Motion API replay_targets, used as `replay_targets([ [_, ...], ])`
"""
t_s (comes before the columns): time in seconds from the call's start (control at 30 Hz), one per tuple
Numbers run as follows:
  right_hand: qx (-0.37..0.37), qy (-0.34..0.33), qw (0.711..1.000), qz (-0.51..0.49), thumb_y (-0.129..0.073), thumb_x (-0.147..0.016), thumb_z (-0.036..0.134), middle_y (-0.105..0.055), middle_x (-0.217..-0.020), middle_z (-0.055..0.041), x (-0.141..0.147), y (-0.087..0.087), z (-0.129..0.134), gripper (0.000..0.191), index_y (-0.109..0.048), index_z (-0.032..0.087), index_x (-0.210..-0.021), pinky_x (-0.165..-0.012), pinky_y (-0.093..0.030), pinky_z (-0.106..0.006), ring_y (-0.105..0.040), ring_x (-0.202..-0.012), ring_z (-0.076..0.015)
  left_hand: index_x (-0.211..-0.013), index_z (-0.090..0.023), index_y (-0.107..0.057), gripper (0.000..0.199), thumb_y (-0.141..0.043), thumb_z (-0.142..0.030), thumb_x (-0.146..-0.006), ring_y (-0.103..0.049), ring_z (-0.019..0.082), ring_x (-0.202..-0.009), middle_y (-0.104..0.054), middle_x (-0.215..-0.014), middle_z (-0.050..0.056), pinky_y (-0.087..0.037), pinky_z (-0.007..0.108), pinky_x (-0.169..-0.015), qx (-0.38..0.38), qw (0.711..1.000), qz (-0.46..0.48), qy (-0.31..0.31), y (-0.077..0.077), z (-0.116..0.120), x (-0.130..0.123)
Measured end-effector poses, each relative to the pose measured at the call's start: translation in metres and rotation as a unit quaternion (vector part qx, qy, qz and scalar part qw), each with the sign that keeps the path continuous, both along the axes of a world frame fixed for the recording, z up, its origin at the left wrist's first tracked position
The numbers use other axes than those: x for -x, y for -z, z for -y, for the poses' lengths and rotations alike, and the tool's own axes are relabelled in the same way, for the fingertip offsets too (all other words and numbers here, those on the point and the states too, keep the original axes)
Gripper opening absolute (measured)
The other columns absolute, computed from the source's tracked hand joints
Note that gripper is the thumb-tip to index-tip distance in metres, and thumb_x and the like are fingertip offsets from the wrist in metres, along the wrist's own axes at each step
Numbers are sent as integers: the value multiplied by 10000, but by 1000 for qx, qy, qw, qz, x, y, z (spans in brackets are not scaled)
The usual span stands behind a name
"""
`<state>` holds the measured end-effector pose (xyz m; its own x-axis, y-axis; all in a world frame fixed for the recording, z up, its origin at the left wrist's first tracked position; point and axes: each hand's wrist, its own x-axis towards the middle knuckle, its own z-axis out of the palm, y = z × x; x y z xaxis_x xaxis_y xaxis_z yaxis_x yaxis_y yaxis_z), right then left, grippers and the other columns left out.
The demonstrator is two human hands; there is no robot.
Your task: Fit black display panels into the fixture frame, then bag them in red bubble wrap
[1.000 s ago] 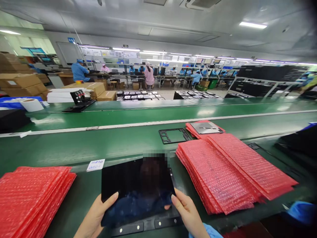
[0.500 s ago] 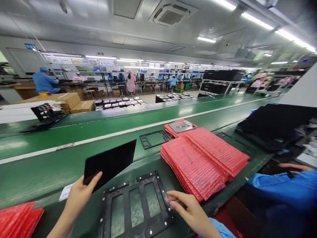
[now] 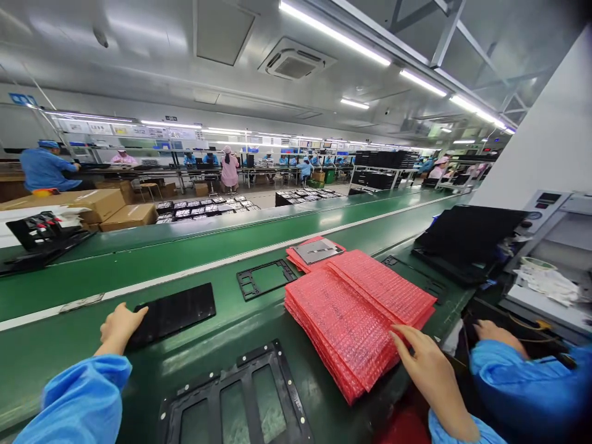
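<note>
My left hand (image 3: 121, 327) pinches the left end of a flat, glossy black panel (image 3: 180, 311), which lies low at the green belt; whether it rests fully flat I cannot tell. My right hand (image 3: 425, 357) is at the right edge of a stack of red bubble-wrap bags (image 3: 342, 308), fingers stretched and thumb apart, its fingertips at or just above the top bags. Between my hands, nearer to me, sits a black frame fixture (image 3: 245, 394) with windows and small round silvery dots along its rim. The frame's near side is cut off by the picture edge.
Beyond the bags, a grey plate (image 3: 318, 250) lies on red wrap beside a thin black frame (image 3: 266, 279). At right are a black stand (image 3: 467, 240) and a co-worker's blue sleeve (image 3: 522, 382). A green conveyor belt (image 3: 139, 262) runs across; cartons (image 3: 127, 216) stand behind it.
My left hand has moved forward and left, lowering the tilted black panel to the belt. My right hand has left the fixture's edge for the right side of the red bags. The view has turned right.
</note>
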<state>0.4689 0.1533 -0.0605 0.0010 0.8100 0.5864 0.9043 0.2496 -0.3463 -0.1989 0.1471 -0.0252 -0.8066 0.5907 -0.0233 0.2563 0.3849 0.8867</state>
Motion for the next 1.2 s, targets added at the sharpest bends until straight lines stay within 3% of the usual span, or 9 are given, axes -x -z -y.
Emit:
replay_targets([
  [0.1,9,-42,999,26,-402,-921,479,-706,-1077,-98,11,9,-8,412,-702,205,-988,-942,-498,-425,-640,-1028,-258,-1108,-101,-547,333,-621,-248,-819,-323,408,-1345,-575,-1267,156,-314,530,-1056,39,989,-127,59,-1,-30,-26],
  [0.17,16,-55,997,58,-400,-926,451,-695,-1121,-110,22,13,-15,404,-711,203,-997,-939,-505,-428,-637,-1056,-265,-1219,-122,-522,389,-564,-311,-881,-391,315,-1320,-521,-1355,116,-342,437,-1062,50,973,-180,133,7,-59,-60],
  [0.27,31,-62,992,104,-407,-921,443,-647,-1219,-151,33,22,-26,423,-694,177,-1080,-944,-500,-462,-607,-1120,-301,-1294,-176,-496,480,-562,-418,-885,-525,269,-1184,-527,-1336,118,-399,508,-1001,102,954,-206,193,31,-104,-118],
  [0.47,37,-77,989,122,-427,-909,485,-639,-1240,-151,36,38,-38,439,-676,194,-1124,-951,-498,-464,-601,-1140,-304,-1447,-77,-288,984,-556,-683,-720,-330,531,-1289,-427,-1375,320,-300,621,-978,213,943,-208,148,75,-150,-192],
  [0.57,35,-78,989,123,-428,-909,483,-645,-1235,-136,34,38,-38,424,-678,213,-1121,-953,-499,-458,-603,-1138,-297,-1442,-111,-299,817,-549,-553,-803,-324,471,-1312,-411,-1399,269,-251,612,-1018,225,940,-226,118,77,-152,-190],
  [0.8,56,-81,985,141,-415,-919,448,-629,-1252,-155,34,35,-37,439,-663,174,-1155,-964,-487,-470,-579,-1165,-305,-1272,-179,-505,472,-534,-461,-895,-563,252,-1091,-539,-1280,112,-475,476,-906,251,946,-185,94,65,-136,-130],
  [0.9,56,-82,986,135,-417,-916,446,-630,-1250,-158,34,37,-38,438,-662,174,-1156,-953,-493,-477,-581,-1162,-309,-1312,-168,-470,570,-500,-541,-883,-551,273,-1121,-541,-1283,135,-456,491,-924,250,947,-172,104,67,-134,-124],
  [1.07,60,-85,988,118,-436,-905,455,-635,-1248,-153,33,37,-39,435,-677,180,-1141,-954,-496,-471,-586,-1162,-306,-1415,-112,-345,894,-508,-687,-750,-306,497,-1317,-425,-1398,276,-276,642,-993,230,953,-169,104,77,-143,-155],
  [1.2,73,-93,988,103,-446,-908,447,-636,-1251,-144,34,32,-37,425,-682,182,-1140,-986,-479,-452,-586,-1166,-286,-1382,-135,-394,724,-559,-540,-804,-238,468,-1361,-350,-1460,247,-188,651,-1037,203,963,-155,82,74,-144,-167],
])
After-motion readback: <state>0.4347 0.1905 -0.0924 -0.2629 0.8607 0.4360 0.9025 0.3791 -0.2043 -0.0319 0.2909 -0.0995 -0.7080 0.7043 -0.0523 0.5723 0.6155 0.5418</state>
